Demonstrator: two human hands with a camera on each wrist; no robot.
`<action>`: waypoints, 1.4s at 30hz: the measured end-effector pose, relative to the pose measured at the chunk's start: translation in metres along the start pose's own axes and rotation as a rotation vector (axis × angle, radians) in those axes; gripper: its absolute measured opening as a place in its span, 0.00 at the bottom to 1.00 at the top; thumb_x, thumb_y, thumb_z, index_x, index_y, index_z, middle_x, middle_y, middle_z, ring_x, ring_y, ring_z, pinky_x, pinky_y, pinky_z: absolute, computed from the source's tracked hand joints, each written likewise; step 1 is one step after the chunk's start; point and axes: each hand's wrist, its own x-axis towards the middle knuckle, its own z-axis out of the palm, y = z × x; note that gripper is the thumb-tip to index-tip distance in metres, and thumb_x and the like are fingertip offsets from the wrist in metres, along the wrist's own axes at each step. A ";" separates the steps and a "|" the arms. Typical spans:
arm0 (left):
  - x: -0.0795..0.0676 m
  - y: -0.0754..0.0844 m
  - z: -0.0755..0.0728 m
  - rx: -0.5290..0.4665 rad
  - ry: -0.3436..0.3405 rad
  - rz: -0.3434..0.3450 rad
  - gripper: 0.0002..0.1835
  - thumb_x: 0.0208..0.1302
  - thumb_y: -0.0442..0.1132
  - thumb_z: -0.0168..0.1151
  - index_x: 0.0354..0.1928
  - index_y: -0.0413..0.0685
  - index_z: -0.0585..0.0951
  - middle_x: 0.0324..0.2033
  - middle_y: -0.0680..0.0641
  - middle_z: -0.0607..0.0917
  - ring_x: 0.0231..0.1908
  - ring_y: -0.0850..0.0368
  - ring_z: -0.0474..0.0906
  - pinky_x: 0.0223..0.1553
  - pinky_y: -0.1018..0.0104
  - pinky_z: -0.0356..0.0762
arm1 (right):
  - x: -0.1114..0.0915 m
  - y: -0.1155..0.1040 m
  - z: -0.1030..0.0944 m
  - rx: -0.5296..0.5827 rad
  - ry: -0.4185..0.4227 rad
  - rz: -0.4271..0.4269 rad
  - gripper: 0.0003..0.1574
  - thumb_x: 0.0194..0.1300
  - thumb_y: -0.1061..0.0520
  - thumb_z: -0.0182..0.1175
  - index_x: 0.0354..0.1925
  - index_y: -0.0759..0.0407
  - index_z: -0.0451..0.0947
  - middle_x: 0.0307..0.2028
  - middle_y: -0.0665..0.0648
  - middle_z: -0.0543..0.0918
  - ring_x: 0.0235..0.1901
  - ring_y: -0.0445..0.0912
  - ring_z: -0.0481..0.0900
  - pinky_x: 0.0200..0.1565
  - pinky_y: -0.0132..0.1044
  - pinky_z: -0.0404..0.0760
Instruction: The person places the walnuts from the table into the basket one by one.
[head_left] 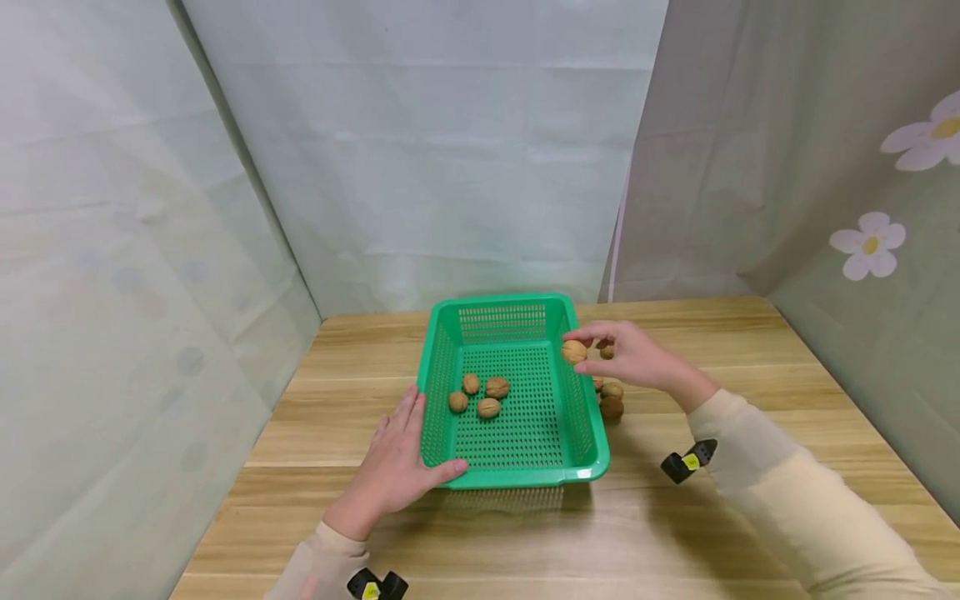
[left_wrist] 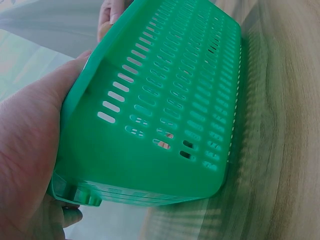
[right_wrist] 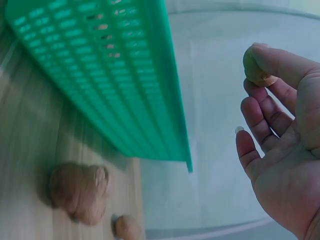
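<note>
A green plastic basket [head_left: 517,477] with perforated walls sits on the wooden table. Several walnuts [head_left: 497,387] lie on its floor, toward the left side. My left hand [head_left: 397,457] holds the basket's near left corner, thumb over the front rim and fingers along the left side. Between thumb and fingertips, my right hand [head_left: 633,354] pinches a single walnut [head_left: 573,352] at the basket's right rim. The right wrist view shows this held walnut [right_wrist: 257,67] raised above rim height, with the other fingers loosely bent below it.
Outside the basket's right wall, more walnuts [head_left: 612,407] rest on the table [head_left: 720,350], partly hidden behind the rim and right hand. Pale cloth [head_left: 450,150] hangs behind the table and along both sides. Small black devices [head_left: 688,461] are strapped at the wrists.
</note>
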 end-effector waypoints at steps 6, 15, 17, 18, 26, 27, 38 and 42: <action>0.001 0.001 0.000 0.029 0.013 0.010 0.63 0.50 0.72 0.62 0.73 0.33 0.51 0.74 0.38 0.48 0.72 0.43 0.46 0.65 0.34 0.47 | 0.021 -0.014 0.009 -0.031 -0.056 -0.083 0.27 0.61 0.51 0.67 0.59 0.50 0.77 0.47 0.44 0.81 0.44 0.43 0.74 0.48 0.47 0.73; 0.002 0.000 -0.003 0.102 0.039 0.042 0.63 0.48 0.74 0.62 0.72 0.32 0.54 0.73 0.37 0.52 0.72 0.44 0.47 0.66 0.36 0.48 | 0.059 -0.045 0.030 -0.051 -0.153 -0.116 0.27 0.62 0.49 0.66 0.60 0.49 0.77 0.51 0.45 0.79 0.50 0.43 0.74 0.53 0.52 0.73; 0.003 0.000 -0.004 0.116 0.036 0.044 0.63 0.48 0.75 0.60 0.72 0.32 0.55 0.73 0.38 0.52 0.72 0.45 0.46 0.67 0.38 0.47 | 0.069 -0.050 0.038 -0.050 -0.182 -0.111 0.27 0.62 0.49 0.66 0.60 0.48 0.77 0.51 0.44 0.79 0.50 0.42 0.74 0.54 0.51 0.73; 0.003 0.000 -0.004 0.122 0.037 0.048 0.63 0.49 0.75 0.60 0.72 0.32 0.55 0.73 0.37 0.53 0.72 0.45 0.46 0.67 0.37 0.47 | 0.074 -0.052 0.043 -0.054 -0.197 -0.112 0.27 0.62 0.49 0.66 0.60 0.48 0.77 0.50 0.43 0.79 0.50 0.41 0.74 0.54 0.50 0.74; 0.000 0.000 -0.005 0.151 0.039 0.054 0.63 0.49 0.76 0.58 0.71 0.31 0.56 0.72 0.37 0.55 0.72 0.44 0.49 0.67 0.37 0.47 | 0.104 -0.058 0.082 -0.066 -0.298 -0.096 0.29 0.61 0.48 0.67 0.60 0.50 0.77 0.49 0.41 0.80 0.49 0.40 0.74 0.52 0.42 0.75; 0.000 0.000 -0.005 0.151 0.039 0.054 0.63 0.49 0.76 0.58 0.71 0.31 0.56 0.72 0.37 0.55 0.72 0.44 0.49 0.67 0.37 0.47 | 0.106 -0.058 0.087 -0.064 -0.308 -0.080 0.29 0.61 0.49 0.68 0.60 0.51 0.77 0.48 0.41 0.79 0.49 0.41 0.74 0.52 0.40 0.75; -0.004 0.002 -0.005 0.133 0.029 0.049 0.62 0.50 0.75 0.58 0.72 0.31 0.54 0.72 0.36 0.53 0.72 0.43 0.48 0.68 0.39 0.45 | 0.116 -0.047 0.112 -0.074 -0.395 0.036 0.30 0.62 0.51 0.66 0.62 0.52 0.76 0.45 0.40 0.80 0.47 0.39 0.75 0.48 0.34 0.76; -0.006 0.004 -0.005 0.128 0.021 0.045 0.62 0.50 0.75 0.58 0.72 0.31 0.54 0.73 0.37 0.53 0.72 0.44 0.48 0.68 0.41 0.45 | 0.116 -0.038 0.118 -0.105 -0.414 0.064 0.29 0.62 0.51 0.67 0.61 0.52 0.76 0.43 0.41 0.81 0.46 0.39 0.76 0.47 0.34 0.76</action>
